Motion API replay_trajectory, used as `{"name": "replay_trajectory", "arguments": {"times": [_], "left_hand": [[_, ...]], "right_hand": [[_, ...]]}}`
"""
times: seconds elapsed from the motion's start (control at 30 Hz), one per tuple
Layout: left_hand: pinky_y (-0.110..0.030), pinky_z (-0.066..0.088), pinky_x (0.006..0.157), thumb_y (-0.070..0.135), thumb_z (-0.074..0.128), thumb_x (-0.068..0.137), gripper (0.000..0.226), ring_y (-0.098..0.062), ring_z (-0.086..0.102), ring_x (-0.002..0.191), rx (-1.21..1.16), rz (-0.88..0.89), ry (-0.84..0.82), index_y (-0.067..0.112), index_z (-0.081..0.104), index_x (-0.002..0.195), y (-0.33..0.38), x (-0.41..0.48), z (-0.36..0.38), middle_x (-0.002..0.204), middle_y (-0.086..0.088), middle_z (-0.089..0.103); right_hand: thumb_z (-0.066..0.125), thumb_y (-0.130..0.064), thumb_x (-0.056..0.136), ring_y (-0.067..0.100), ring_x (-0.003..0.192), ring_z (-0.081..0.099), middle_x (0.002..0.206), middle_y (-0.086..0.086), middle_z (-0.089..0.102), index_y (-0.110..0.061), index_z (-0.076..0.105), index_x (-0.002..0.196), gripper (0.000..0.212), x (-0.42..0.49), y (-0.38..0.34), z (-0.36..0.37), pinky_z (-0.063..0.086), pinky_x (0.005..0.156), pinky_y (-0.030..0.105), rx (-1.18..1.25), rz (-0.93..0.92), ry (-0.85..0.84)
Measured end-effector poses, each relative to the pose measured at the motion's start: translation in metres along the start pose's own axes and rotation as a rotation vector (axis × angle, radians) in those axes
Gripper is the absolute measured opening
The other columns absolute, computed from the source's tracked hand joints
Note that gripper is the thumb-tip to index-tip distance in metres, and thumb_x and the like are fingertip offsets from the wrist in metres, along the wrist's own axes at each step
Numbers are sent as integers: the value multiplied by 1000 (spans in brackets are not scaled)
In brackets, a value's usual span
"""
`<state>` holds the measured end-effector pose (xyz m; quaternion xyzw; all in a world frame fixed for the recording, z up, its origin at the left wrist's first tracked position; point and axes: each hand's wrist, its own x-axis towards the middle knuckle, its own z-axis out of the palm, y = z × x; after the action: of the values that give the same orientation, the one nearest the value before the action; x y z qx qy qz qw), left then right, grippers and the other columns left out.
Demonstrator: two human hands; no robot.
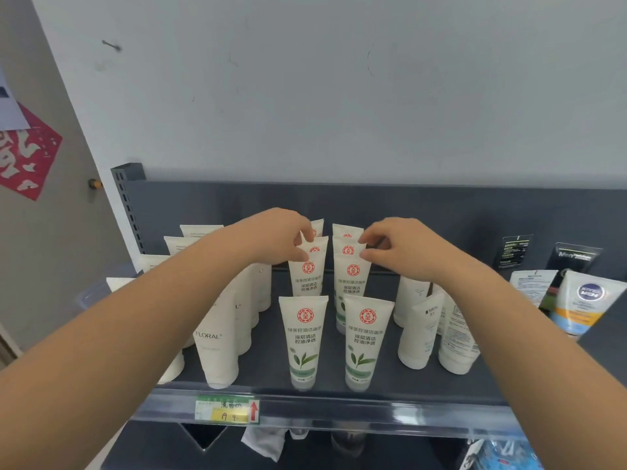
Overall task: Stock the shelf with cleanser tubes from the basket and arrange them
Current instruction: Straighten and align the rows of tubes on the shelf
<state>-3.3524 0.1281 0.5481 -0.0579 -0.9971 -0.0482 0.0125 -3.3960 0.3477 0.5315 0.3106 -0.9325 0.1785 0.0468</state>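
My left hand pinches the crimped top of the left cleanser tube, which stands upright just under it; my right hand pinches the right cleanser tube likewise; the 2 columns on the shelf run away from me, between both hands.

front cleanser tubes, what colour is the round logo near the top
Red, on the white front cleanser tubes; the head view shows it clearly.

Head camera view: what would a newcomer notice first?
Two bare hands reach into twin rows of green-leaf cleanser tubes mid-shelf: the left hand pinches the top of a left-row tube, the right hand a right-row tube. A red paper cutting hangs on the wall at far left.
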Motion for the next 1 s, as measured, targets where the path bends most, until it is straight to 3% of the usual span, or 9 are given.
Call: {"name": "replay_trajectory", "arguments": {"times": [0.13, 0.23, 0.3, 0.47, 0.57, 0.73, 0.83, 0.9, 1.0], "left_hand": [[-27, 46, 87, 34, 65, 91, 38, -15, 60, 101, 108, -29, -156, 18, 61, 125, -6, 26, 14, 120, 3, 64], [-31, 51, 82, 32, 60, 95, 26, -14, 69, 87, 90, -40, -255, 12, 66, 110, -9, 31, 17, 107, -1, 71], [-28, 51, 79, 31, 60, 94, 25, -12, 70, 83, 100, -26, -268, 12, 67, 108, -10, 30, 16, 105, -1, 71], [-27, 53, 85, 34, 61, 94, 28, -11, 70, 82, 44, 8, -317, 15, 69, 113, -7, 18, 14, 106, 5, 70], [-29, 53, 87, 35, 62, 93, 23, -9, 70, 81, 33, 40, -339, 20, 69, 108, -2, 12, 14, 94, 13, 68], [-22, 47, 72, 35, 63, 92, 9, -7, 69, 80, 43, 67, -378, 32, 65, 84, 4, 3, 10, 80, 20, 66], [-24, 49, 79, 35, 63, 92, 16, -6, 70, 85, 29, 56, -410, 22, 72, 93, 3, -1, 8, 92, 16, 73], [-26, 50, 86, 35, 63, 92, 19, -7, 70, 89, 22, 43, -422, 20, 73, 100, 2, -3, 7, 100, 14, 73], [-23, 49, 82, 34, 62, 93, 20, -9, 71, 88, 24, 44, -422, 20, 72, 102, 3, -6, 6, 97, 14, 72]], "right_hand": [[60, -34, 93, 14, 99, 59, 124, -1, 62, -20, 60, 127, 36, 24, 1, 19, 47, 82, 25, -105, 64, -135], [60, -31, 94, 8, 74, 55, 103, -5, 67, -16, 67, 114, 26, 27, 2, 28, 38, 63, 19, -69, 65, -145], [61, -31, 94, 6, 70, 55, 91, -10, 64, -13, 70, 110, 26, 24, 2, 26, 40, 66, 20, -56, 59, -143], [61, -32, 93, 13, 80, 66, 87, -4, 71, -16, 76, 103, 24, 8, 2, 15, 51, 75, 25, -78, 37, -218], [62, -35, 92, 20, 86, 68, 93, 3, 74, -14, 76, 101, 27, 0, 2, 12, 55, 81, 33, -107, 40, -248], [62, -35, 92, 15, 87, 68, 100, -2, 74, -17, 76, 104, 26, -12, -3, 7, 53, 76, 27, -119, 28, -292], [61, -34, 93, 7, 84, 66, 95, -8, 74, -23, 75, 108, 23, -16, -4, 4, 47, 71, 19, -108, 11, -309], [61, -35, 93, 8, 86, 67, 92, -8, 75, -25, 76, 107, 23, -17, -4, 3, 51, 76, 22, -100, 17, -321], [62, -35, 92, 9, 89, 68, 94, -8, 75, -26, 75, 108, 23, -19, -3, 1, 53, 86, 30, -88, 27, -338]]}}
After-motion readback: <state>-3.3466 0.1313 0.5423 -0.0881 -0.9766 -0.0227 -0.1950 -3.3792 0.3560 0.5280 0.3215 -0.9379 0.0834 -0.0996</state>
